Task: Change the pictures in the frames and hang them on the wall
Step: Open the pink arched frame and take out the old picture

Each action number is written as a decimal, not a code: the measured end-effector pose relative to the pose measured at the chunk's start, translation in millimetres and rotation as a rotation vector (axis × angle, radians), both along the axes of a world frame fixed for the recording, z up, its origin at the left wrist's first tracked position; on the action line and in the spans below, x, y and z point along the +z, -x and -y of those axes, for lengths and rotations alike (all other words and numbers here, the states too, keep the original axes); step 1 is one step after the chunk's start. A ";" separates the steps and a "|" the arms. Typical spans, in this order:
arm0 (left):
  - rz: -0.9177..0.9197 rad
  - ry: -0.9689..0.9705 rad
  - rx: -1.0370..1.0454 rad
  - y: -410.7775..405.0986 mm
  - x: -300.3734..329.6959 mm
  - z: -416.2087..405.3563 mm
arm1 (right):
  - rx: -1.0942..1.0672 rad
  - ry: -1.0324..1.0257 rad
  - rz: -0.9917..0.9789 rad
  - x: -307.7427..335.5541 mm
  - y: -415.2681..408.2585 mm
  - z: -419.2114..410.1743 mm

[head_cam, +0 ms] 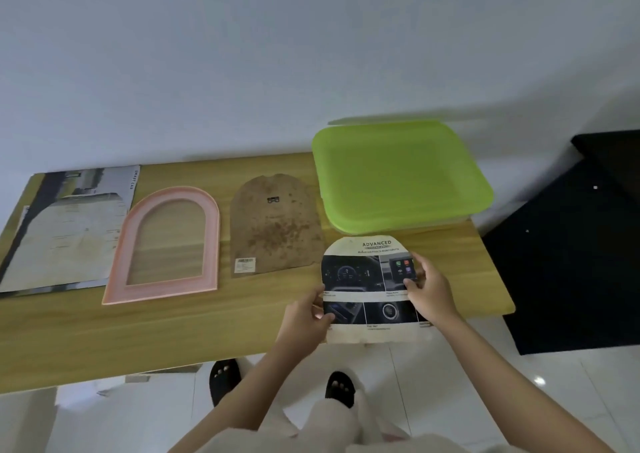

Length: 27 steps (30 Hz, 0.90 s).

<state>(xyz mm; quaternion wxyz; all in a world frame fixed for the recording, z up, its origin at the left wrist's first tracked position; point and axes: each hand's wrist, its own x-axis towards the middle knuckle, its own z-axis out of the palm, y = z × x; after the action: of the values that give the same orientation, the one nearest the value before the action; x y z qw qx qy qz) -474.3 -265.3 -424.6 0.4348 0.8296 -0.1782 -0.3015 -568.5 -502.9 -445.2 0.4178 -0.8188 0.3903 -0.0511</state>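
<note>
An arch-shaped picture (pixel 367 290) cut from a car brochure, headed "ADVANCED", is held just above the table's front right part. My left hand (pixel 304 317) grips its left edge and my right hand (pixel 431 288) grips its right edge. A pink arched frame (pixel 207 245) lies flat and empty on the wooden table (pixel 173 328), left of centre. Its brown arch-shaped backing board (pixel 273 227), with a small hanger and a barcode label, lies beside the frame on the right.
A brochure sheet (pixel 65 231) with an arch cut out lies at the table's left end. A green plastic lid on a box (pixel 398 175) sits at the back right. A black piece of furniture (pixel 571 262) stands right of the table. The plain wall (pixel 277 54) rises behind.
</note>
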 end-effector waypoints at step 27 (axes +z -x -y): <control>0.046 -0.025 0.013 -0.8 -7.3 1.3 | 0.074 0.611 0.160 -21.2 -16.3 -29.5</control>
<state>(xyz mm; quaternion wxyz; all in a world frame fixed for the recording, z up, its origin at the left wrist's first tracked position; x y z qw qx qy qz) -473.5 -266.6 -431.9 0.4222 0.8428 -0.1792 -0.2816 -552.2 -473.4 -466.4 0.1836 -0.9134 0.2928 -0.2151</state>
